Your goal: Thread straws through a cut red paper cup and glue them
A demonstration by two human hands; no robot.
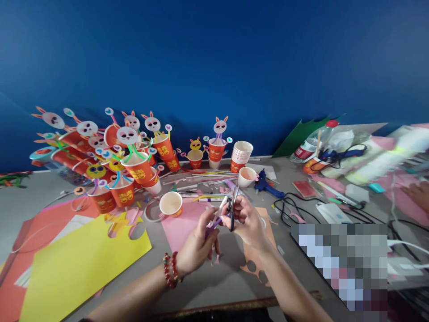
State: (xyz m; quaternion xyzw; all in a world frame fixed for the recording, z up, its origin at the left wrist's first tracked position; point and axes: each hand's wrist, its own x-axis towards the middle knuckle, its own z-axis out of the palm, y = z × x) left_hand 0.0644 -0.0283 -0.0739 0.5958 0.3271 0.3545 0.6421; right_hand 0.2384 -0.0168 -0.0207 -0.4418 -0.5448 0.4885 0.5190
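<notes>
Left hand (197, 248) reaches in from lower left, red bracelet (170, 269) at wrist, thumb and fingers pinching purple strip (213, 226). Right hand (250, 223) comes from lower right, fingers curled around handles of scissors (235, 194), blades pointing up. Hands close together over table (231, 281), strip between them, near pink sheet (173, 232). Right forearm slants across orange sheet (247, 254).

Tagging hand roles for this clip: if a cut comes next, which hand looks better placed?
Probably the right hand: the black-handled metal scissors are in it, extending beyond the fingers. The left hand holds a slender purple strip, so it seems better suited to steadying that.
</notes>
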